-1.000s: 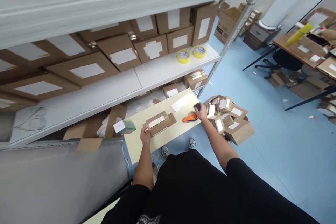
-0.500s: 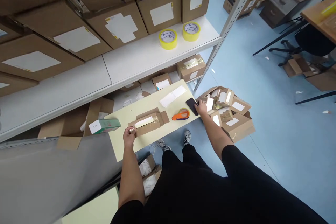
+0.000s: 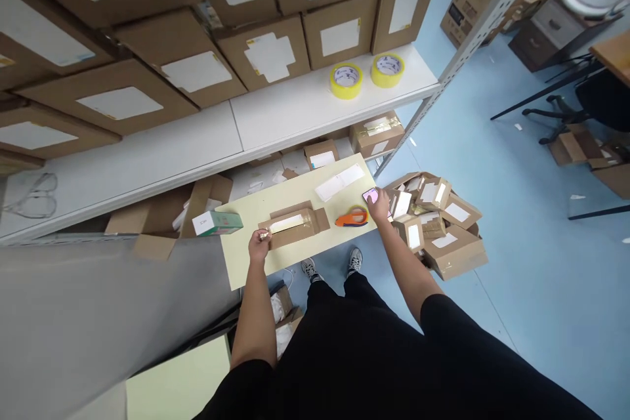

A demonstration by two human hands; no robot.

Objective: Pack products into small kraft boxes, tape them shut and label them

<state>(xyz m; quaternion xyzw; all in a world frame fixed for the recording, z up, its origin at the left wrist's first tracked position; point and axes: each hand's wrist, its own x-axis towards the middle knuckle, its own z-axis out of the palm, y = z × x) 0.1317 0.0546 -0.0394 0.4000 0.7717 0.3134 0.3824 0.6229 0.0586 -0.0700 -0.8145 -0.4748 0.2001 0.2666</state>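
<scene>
On the small cream table (image 3: pixel 246 272), a long, flat cardboard box (image 3: pixel 295 236) lies with flaps spread and a pale strip along its top. My left hand (image 3: pixel 258 245) is at its left end, fingers pinched on something small and pale that I cannot make out. My right hand (image 3: pixel 378 205) rests over a phone (image 3: pixel 370 195) with a lit pinkish screen. Its fingers touch the phone and cover its middle. Between box and phone lies an orange tape dispenser (image 3: pixel 352 218). White label sheets (image 3: pixel 339 182) lie behind it.
A green-and-white carton (image 3: pixel 219 222) stands at the table's left end. Beyond, a shelf (image 3: pixel 290 119) carries large cartons and two yellow tape rolls (image 3: pixel 346 81). Right of the table, a large open box (image 3: pixel 457 254) holds several small parcels. An upright shelf post (image 3: pixel 457 62) rises behind.
The phone's screen has gone from dark to lit, and my right hand has moved further over it. My left hand stays at the box's left end. The camera view has shifted.
</scene>
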